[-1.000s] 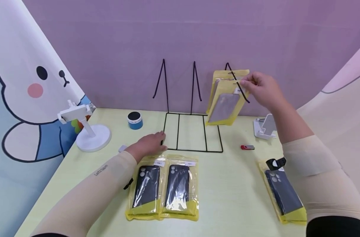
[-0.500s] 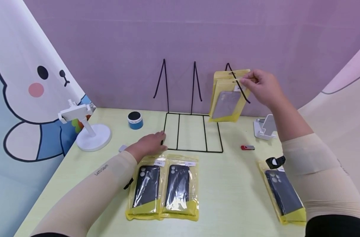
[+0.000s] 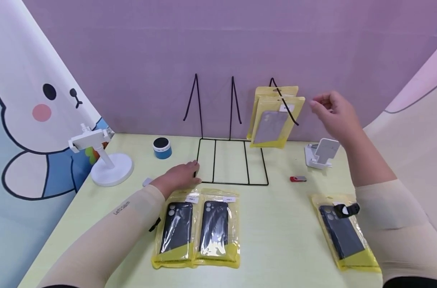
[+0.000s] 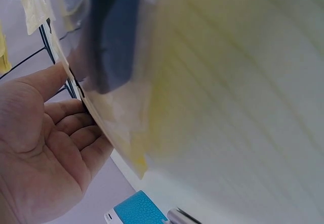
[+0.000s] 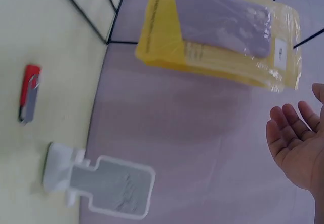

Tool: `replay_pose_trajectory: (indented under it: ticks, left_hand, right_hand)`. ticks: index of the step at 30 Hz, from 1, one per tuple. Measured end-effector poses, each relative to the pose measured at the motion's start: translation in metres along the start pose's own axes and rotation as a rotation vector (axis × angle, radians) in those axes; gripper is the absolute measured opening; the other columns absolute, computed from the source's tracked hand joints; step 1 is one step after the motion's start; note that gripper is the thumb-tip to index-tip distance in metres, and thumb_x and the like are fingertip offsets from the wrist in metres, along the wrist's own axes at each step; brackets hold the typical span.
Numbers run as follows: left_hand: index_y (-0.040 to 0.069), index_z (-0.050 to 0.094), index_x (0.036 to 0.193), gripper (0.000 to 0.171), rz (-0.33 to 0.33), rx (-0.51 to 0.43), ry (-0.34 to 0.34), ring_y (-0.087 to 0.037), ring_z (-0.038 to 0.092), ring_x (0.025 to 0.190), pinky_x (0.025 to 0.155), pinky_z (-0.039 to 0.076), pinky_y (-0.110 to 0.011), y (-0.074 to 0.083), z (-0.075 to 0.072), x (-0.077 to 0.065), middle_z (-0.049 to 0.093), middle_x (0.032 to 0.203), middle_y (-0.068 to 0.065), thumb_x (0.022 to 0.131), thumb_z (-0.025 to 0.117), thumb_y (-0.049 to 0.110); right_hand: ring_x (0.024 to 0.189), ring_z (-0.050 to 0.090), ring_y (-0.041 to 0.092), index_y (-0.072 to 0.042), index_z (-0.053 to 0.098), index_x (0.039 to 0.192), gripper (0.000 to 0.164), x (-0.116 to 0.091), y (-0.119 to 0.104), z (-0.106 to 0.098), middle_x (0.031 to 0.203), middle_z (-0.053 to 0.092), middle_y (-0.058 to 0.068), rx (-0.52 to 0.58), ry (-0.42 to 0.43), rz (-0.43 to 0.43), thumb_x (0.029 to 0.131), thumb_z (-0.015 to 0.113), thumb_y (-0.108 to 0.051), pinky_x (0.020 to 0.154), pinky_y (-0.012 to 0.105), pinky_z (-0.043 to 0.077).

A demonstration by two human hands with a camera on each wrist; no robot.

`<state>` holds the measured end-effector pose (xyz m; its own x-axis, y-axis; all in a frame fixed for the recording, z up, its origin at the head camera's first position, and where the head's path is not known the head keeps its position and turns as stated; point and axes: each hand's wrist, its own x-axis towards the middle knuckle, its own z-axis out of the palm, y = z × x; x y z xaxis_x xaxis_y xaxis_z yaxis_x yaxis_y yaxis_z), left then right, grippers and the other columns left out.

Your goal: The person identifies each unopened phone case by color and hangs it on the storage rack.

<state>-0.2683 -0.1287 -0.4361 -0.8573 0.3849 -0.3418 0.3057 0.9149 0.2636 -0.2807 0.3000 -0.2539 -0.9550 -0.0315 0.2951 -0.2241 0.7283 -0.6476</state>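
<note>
A black wire display rack (image 3: pixel 230 184) with three prongs stands against the back wall. My left hand (image 3: pixel 180 175) holds the left side of its base. In the left wrist view the thumb and curled fingers (image 4: pixel 83 127) meet the wire. On the right prong hang yellow-edged pouches with phone cases, the front phone case pouch (image 3: pixel 272 124) being the plainest; those behind are partly hidden. Just right of them, my right hand (image 3: pixel 335 114) is in the air, apart from the pouches, fingers loosely bent and holding nothing. It also appears in the right wrist view.
Two pouched phone cases (image 3: pixel 214 228) lie side by side before the rack. Another pouched case (image 3: pixel 342 232) lies at right, partly under the right forearm. A red USB stick (image 3: pixel 298 179), white phone stands (image 3: pixel 319 154) (image 3: pixel 112 170) and a blue speaker (image 3: pixel 162 149) stand around.
My right hand has let go of the front pouch's top corner and moved off to the right. The pouch now hangs on the prong by itself. My left hand stays at the rack.
</note>
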Motion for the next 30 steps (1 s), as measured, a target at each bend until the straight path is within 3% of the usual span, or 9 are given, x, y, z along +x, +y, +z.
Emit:
replay_pose_trajectory:
  ticks: [5,9,13,18,24,30]
  left_hand:
    - [0.007,0.023,0.156,0.071,0.005,0.003,0.002,-0.033,0.019,0.15,0.122,0.022,-0.047,-0.002,0.0,-0.001,0.014,0.164,-0.014,0.101,0.05,0.043]
    - [0.006,0.022,0.156,0.071,0.003,0.003,0.002,-0.034,0.019,0.15,0.122,0.022,-0.048,-0.001,0.0,-0.001,0.014,0.164,-0.015,0.102,0.049,0.043]
    - [0.007,0.022,0.157,0.071,0.002,-0.008,0.0,-0.033,0.018,0.15,0.123,0.02,-0.047,0.0,0.0,-0.002,0.013,0.164,-0.014,0.102,0.049,0.043]
    - [0.007,0.022,0.157,0.071,0.007,-0.004,0.005,-0.033,0.017,0.15,0.123,0.02,-0.047,0.001,0.0,-0.003,0.013,0.164,-0.014,0.102,0.049,0.042]
    - [0.006,0.022,0.156,0.07,0.007,-0.012,0.002,-0.034,0.017,0.15,0.123,0.02,-0.047,0.001,0.0,-0.004,0.013,0.164,-0.015,0.102,0.049,0.042]
    - [0.006,0.022,0.156,0.07,0.005,-0.017,0.003,-0.034,0.017,0.15,0.123,0.02,-0.047,0.002,0.0,-0.005,0.013,0.164,-0.014,0.102,0.05,0.041]
  right_hand:
    - [0.091,0.055,0.018,-0.009,0.053,0.128,0.049,-0.021,0.023,-0.007,0.108,0.06,0.007,-0.053,-0.026,0.025,0.099,0.049,-0.048,0.066,0.016,0.048]
    - [0.09,0.055,0.021,-0.007,0.054,0.127,0.052,-0.041,0.042,-0.011,0.11,0.06,0.013,-0.131,-0.1,0.061,0.1,0.047,-0.05,0.065,0.021,0.048]
    - [0.092,0.053,0.026,-0.008,0.054,0.125,0.05,-0.06,0.06,-0.015,0.11,0.06,0.015,-0.207,-0.219,0.088,0.1,0.046,-0.051,0.065,0.03,0.047]
    - [0.104,0.057,0.032,-0.006,0.055,0.128,0.046,-0.081,0.087,-0.013,0.117,0.062,0.017,-0.266,-0.385,0.051,0.102,0.049,-0.043,0.077,0.041,0.051]
    - [0.118,0.053,0.048,0.006,0.048,0.136,0.068,-0.104,0.121,0.002,0.133,0.053,0.03,-0.352,-0.627,0.067,0.096,0.059,-0.048,0.091,0.059,0.05]
    - [0.117,0.051,0.051,0.007,0.048,0.135,0.066,-0.117,0.149,0.011,0.131,0.052,0.034,-0.406,-0.729,0.137,0.09,0.068,-0.037,0.09,0.062,0.048]
